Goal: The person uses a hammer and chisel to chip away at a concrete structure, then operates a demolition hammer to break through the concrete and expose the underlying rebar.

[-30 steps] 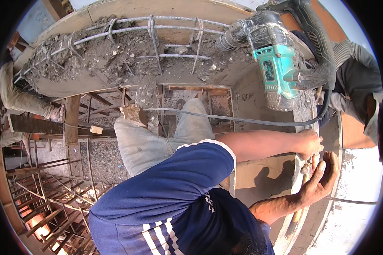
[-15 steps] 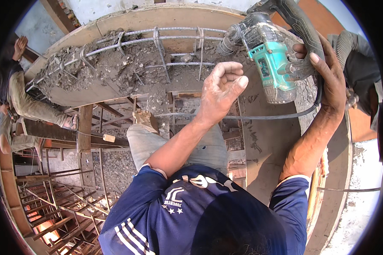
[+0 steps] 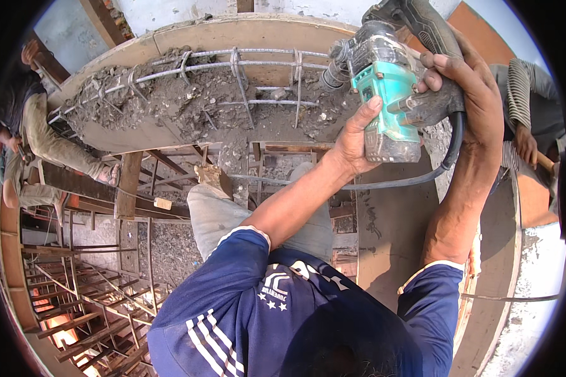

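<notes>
A teal and black rotary hammer is at the upper right, its chuck end beside the steel bars. My right hand is closed round its black rear handle, where the power cord comes out. Lower down, my left hand grips the dusty end of the motor housing. Its thumb lies along the teal side, and the other fingers are mostly hidden beneath. Left of the tool, a cage of steel rebar lies in grey wet concrete inside a curved wooden form.
Two people work at the far left, one with a sandalled foot on the timber. Another person's hand holds a wooden handle at the right. A wood block sits by my knee. Timber scaffolding drops away lower left.
My left hand has moved right and taken hold of the rotary hammer's housing. The tool has shifted slightly left. At the right edge, another person's hand has come into view.
</notes>
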The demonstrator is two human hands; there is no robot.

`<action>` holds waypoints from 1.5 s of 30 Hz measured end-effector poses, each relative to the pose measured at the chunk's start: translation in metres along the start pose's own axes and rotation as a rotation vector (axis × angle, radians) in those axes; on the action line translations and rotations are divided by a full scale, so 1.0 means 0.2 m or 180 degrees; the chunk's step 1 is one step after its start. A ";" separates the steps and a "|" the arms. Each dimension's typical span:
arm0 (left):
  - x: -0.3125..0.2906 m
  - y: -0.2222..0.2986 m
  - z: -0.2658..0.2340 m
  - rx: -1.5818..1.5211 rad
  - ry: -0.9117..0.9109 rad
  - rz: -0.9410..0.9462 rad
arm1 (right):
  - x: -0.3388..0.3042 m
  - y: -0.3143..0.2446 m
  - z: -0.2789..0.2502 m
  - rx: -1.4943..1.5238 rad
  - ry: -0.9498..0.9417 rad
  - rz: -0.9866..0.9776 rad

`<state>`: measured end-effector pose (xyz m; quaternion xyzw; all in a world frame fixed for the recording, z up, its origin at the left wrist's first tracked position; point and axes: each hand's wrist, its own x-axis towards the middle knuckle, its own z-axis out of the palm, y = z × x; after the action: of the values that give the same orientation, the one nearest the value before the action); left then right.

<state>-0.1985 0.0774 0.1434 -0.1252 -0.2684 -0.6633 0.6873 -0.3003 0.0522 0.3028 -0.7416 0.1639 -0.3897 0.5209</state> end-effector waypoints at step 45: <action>-0.96 -0.11 -0.18 0.2440 -0.1403 -0.1618 | -1.45 -0.02 0.35 0.0535 0.1782 0.1004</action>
<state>-0.2085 0.2191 0.0071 0.0682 -0.6531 -0.6212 0.4277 -0.4353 0.2874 0.1785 -0.5257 0.3808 -0.5050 0.5689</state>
